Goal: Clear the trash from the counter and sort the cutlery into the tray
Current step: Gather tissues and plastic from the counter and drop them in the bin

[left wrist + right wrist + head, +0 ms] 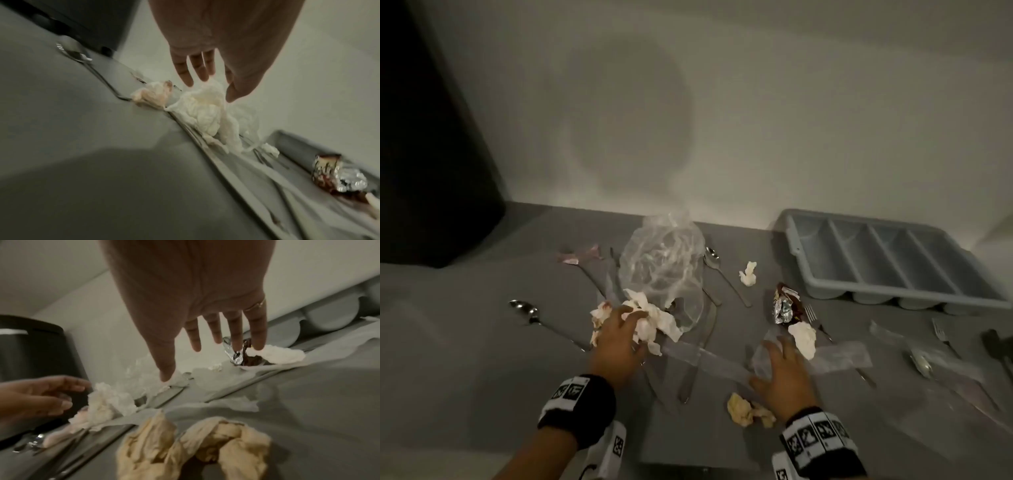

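Note:
My left hand (628, 317) (205, 84) hovers with spread fingers over a crumpled white napkin (654, 320) (207, 116), its fingertips touching the top of it. My right hand (779, 356) (205, 350) is spread flat over a clear plastic wrapper (839, 356), holding nothing. A foil wrapper (786, 305) (236, 356) and a white tissue (804, 337) lie just beyond its fingers. A yellowish crumpled napkin (748, 409) (185, 443) sits below the right wrist. The grey cutlery tray (804, 233) stands at the back right, its compartments bare.
A clear plastic bag (664, 263) lies mid-counter among spoons (530, 315), knives (698, 356) and forks (941, 334). A small tissue (748, 273) lies near the tray. A black appliance (431, 137) stands at the back left, and black utensils (996, 346) lie at the right edge.

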`<state>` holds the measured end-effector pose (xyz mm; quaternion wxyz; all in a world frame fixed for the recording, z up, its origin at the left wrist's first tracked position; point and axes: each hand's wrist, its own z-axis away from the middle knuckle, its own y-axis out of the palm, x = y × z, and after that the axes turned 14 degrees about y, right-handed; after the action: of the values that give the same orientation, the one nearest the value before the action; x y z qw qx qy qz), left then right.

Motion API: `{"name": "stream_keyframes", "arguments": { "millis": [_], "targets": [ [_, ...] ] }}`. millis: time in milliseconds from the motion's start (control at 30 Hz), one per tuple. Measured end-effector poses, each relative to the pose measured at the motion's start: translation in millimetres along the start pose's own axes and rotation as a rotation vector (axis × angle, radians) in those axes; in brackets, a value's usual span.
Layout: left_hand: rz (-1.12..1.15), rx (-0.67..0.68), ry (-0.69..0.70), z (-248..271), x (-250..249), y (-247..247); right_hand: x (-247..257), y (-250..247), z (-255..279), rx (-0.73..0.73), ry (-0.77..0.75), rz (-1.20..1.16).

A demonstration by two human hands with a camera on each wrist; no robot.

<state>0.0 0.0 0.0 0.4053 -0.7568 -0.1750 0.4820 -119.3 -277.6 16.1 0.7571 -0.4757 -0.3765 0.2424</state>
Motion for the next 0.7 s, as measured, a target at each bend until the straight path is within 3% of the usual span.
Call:
{"name": "stream_keyframes", "arguments": {
  "millis": [133,233,333,500,700],
  "targets": [
    [-0.119,0.033,0.028,-23,-2,2,22,9,-21,0.086,0.169,-0.002],
    [-0.159,0.207,-0.029,-33,5,6,26,20,-28,0.194,0.224,0.083],
    [-0.175,0.337,-0.069,-39,11,8,27,22,-34,0.185,0.175,0.146],
    [-0.108,0.316,-0.071,-43,17,4,21,17,-47,0.164,0.085,0.04],
    [0.002,0.232,-0.048,-54,12,-11,7,21,-61,0.065,0.141,-0.081]
  ]
}}
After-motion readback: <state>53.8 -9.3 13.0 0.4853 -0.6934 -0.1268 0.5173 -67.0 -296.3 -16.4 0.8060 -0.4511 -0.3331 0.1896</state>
